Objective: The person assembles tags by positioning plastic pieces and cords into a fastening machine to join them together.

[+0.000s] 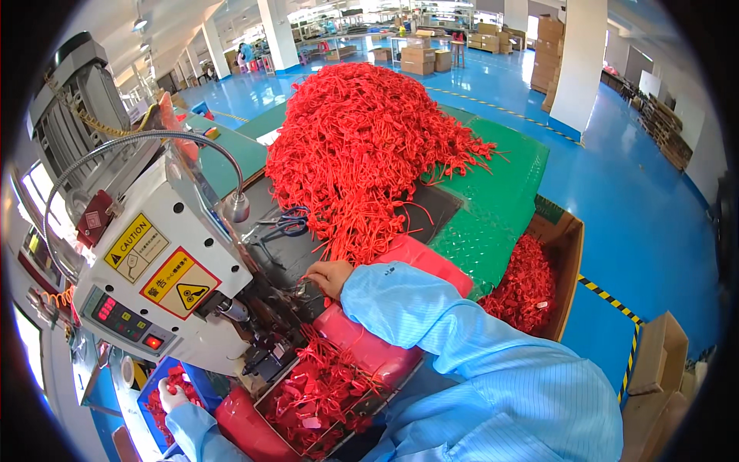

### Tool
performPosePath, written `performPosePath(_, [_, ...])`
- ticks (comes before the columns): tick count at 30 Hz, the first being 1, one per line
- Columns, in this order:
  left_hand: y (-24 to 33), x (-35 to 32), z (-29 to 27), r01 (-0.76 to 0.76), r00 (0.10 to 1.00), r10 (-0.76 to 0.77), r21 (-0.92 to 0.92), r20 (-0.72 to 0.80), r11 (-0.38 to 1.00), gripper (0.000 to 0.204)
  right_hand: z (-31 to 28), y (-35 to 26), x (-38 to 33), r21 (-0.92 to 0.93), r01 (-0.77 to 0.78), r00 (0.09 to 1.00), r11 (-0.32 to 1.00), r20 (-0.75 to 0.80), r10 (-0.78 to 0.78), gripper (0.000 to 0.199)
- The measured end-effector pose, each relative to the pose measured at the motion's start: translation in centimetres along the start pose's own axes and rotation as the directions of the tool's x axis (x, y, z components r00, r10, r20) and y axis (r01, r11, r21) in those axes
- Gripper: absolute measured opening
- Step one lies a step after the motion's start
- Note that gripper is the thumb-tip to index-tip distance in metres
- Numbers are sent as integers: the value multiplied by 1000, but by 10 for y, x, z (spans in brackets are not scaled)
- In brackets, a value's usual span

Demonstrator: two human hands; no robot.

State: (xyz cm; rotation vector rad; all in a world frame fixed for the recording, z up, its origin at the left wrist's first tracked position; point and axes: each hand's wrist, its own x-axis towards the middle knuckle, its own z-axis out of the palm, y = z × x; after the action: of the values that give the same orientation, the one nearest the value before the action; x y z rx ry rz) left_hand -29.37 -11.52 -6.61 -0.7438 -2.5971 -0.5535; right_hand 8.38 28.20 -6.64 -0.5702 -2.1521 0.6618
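My right hand [329, 277] is closed in a pinch beside the white press machine [173, 254], at the near edge of a dark worktop. What its fingertips hold is too small to make out. A large heap of red cord pieces [358, 131] rises just beyond it. Scissors with dark handles [292, 223] lie on the worktop near the heap. At the lower left, my left hand [171, 395] reaches into a blue bin [202, 377] of red cord pieces, its fingers curled and partly hidden. Between my arms stands an open tray [289, 443] with more red cords.
Red padded covers [358, 339] border the tray. A bendy lamp [237, 208] arches over the worktop. Green sheeting [493, 192] lies under the heap. To the right stands a cardboard box [570, 269] of red cords; another carton [662, 350] is on the blue floor.
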Motion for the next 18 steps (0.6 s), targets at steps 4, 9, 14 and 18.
performPosePath(4, [84, -9, -44, 494, 774, -629, -687, 69, 533, 27, 3, 16, 1, 164, 191, 948, 968, -288, -139, 11])
performPosePath(9, [34, -38, -49, 338, 648, -742, -938, 172, 77, 26, 10, -10, -3, 262, 204, 947, 943, -298, -122, 13])
performPosePath(14, [164, -68, -65, 287, 934, -223, -958, 279, 4, 17, -29, -25, -24, 480, -199, 961, 855, -77, 267, 11])
performPosePath(18, [229, -105, -69, 427, 904, 29, -904, 426, -34, 25, -38, -80, -35, 436, -329, 944, 837, 150, 293, 25])
